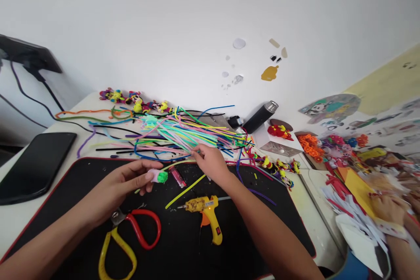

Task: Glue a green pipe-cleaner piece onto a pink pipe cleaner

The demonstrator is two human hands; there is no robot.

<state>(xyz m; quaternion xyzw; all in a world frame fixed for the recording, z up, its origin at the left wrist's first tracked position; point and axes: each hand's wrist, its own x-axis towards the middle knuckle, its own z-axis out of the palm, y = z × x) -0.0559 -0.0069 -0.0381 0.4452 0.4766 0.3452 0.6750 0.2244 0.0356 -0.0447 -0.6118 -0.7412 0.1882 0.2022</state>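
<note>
Pipe cleaners (pixel 185 133) on table (pixel 311 214) beside wall (pixel 138 22)

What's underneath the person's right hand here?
Around the right hand, pipe cleaners show beyond it, and black mat shows on its near side. Whatever lies directly beneath it is covered and can't be seen.

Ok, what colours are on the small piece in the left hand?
The small piece is pale lilac with a bright green end; best seen in the head view.
</note>
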